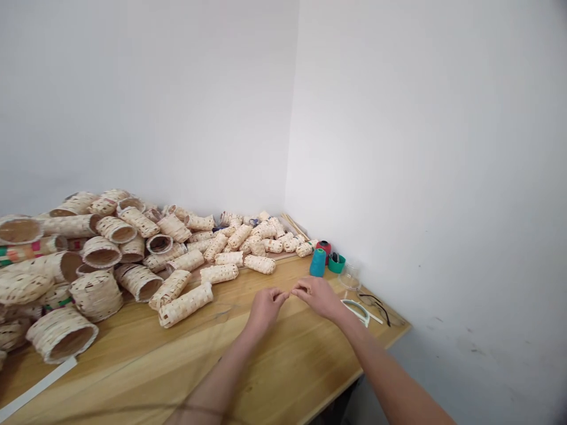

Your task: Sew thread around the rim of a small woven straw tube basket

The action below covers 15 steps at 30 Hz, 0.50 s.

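Observation:
My left hand (264,307) and my right hand (319,295) meet over the wooden table (283,366), fingertips pinched together and nearly touching each other. What they pinch is too small to make out. A thin dark thread (133,407) runs across the table near my left forearm. A teal thread spool (318,262) stands just beyond my right hand. Narrow woven tubes (185,304) lie to the left of my left hand.
A big heap of woven baskets and tubes (88,254) covers the table's left and back. A red spool (324,247), a green cup (336,263), a clear cup (349,275), a white curved tool (357,309) and glasses (376,304) sit by the right wall. A white strip (38,386) lies front left.

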Each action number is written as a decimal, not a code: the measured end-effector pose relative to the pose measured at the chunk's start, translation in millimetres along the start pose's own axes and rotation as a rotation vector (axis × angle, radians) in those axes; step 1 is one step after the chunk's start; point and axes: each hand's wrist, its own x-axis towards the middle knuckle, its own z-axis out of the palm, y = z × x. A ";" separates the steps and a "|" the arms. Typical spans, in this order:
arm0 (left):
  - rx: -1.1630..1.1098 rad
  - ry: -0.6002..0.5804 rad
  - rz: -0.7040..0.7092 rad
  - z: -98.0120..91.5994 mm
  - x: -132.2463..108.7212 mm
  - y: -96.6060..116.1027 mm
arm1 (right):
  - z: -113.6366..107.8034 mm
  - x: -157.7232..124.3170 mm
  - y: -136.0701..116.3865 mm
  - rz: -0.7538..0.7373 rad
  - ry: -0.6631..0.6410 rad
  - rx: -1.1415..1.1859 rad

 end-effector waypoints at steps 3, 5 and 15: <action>-0.111 -0.025 -0.060 2.4 -4.8 -8.4 | 0.3 -5.7 9.7 0.050 0.022 -0.061; -0.184 -0.025 -0.103 2.0 -8.2 -11.4 | -2.4 -14.0 21.2 0.120 0.068 -0.124; -0.451 0.016 -0.306 -11.6 -9.8 -16.2 | -10.4 -91.9 66.4 0.419 -0.018 -0.272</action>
